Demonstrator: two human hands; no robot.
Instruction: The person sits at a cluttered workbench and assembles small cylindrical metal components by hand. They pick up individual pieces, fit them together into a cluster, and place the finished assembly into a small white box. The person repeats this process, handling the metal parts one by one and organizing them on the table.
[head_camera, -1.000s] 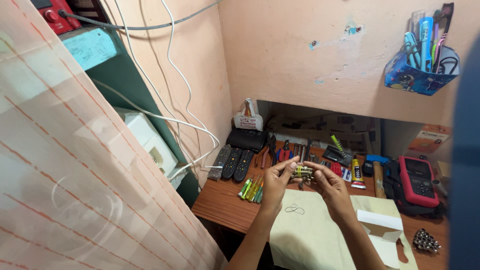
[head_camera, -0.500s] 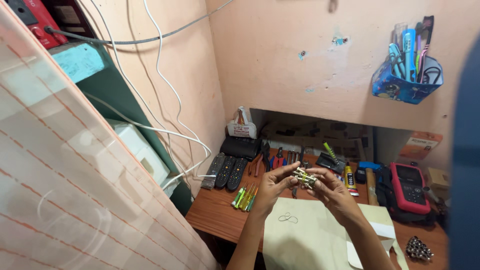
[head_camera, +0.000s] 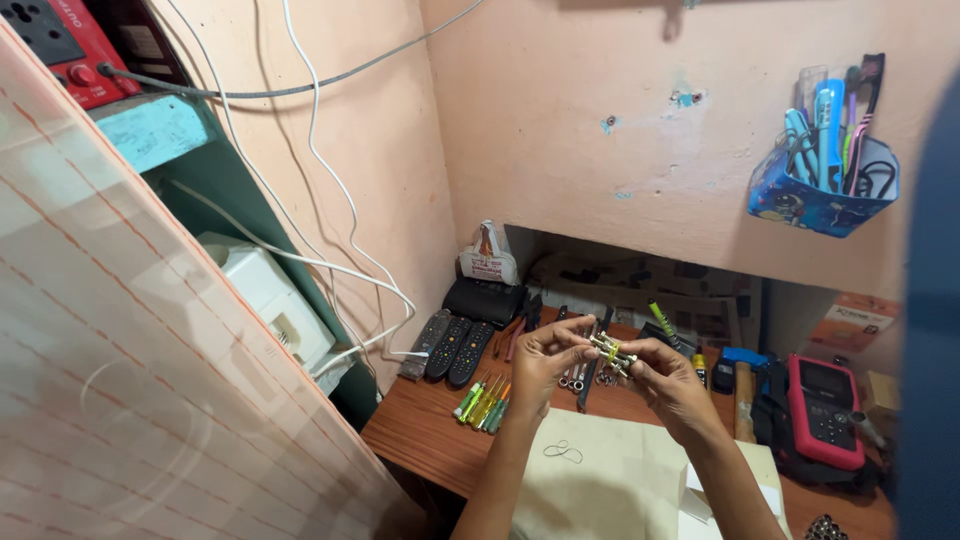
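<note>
Together left hand (head_camera: 545, 358) and right hand (head_camera: 668, 378) pinch small metal bundle (head_camera: 612, 353) (orange box (head_camera: 848, 322) far right)

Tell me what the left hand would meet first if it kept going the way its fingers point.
The left hand points right, at the small bundle of metal pieces it already pinches; straight beyond that are the right hand fingers. Depth looks shared, so probably contact at once.

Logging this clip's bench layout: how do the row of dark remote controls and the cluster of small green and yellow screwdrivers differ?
The dark remote controls are broad, flat and black or grey; the small green and yellow screwdrivers are thin and brightly coloured. The remotes lie farther back by the wall; the screwdrivers lie nearer the desk's front edge, close beside the left hand. Both groups lie side by side, flat on the brown wooden desk, untouched.
</note>
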